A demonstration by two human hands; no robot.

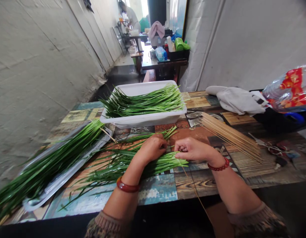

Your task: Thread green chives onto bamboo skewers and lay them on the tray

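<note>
A loose bunch of garlic chives [128, 165] lies across the table before me, pale stem ends to the right. My left hand [154, 147] is closed over the stems, its fingertips hidden underneath. At the pale ends, my right hand [191, 148] is curled, thumb and forefinger pinched on the stems. From beneath those ends a thin bamboo skewer [196, 193] sticks out over the table's front edge. More chives fill a white tub [143, 123] behind my hands. On the left, a clear tray [66, 177] carries a long bundle of chives with skewers through its stem end.
Bare bamboo skewers [228, 135] lie fanned on the right of the table [192, 185]. Beyond them are scissors [258, 140], keys [280, 162], a light cap [236, 99] and a plastic bag [290, 87]. Farther back, a person [133, 19] stands beside another table [149, 62].
</note>
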